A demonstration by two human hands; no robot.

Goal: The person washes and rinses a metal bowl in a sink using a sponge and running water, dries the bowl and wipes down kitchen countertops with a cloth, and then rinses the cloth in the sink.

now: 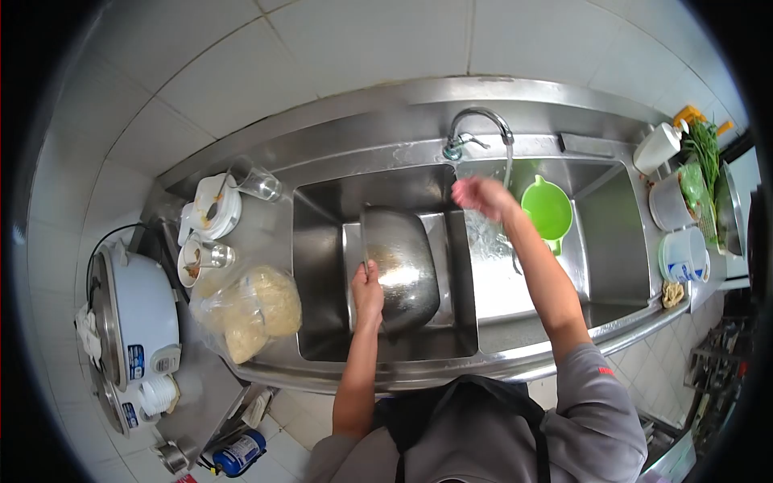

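My left hand [368,296] is closed on the rim of a large metal pot [398,270]. The pot lies tipped on its side in the left sink basin [322,322], its rounded outside facing right. Over the divider, just left of the running water, my right hand [481,198] is raised with its fingers pointing left, slightly blurred. Nothing shows in it. Water falls from the curved faucet [483,114] into the right basin [616,241]. Behind my right forearm, a green plastic bowl [547,211] sits in that basin.
Left of the sink are a plastic bag of pale food [258,310], stacked dishes [216,211], a glass [259,183] and a rice cooker [145,310]. A white bottle [659,150], tubs [684,253] and green vegetables [703,157] stand on the right.
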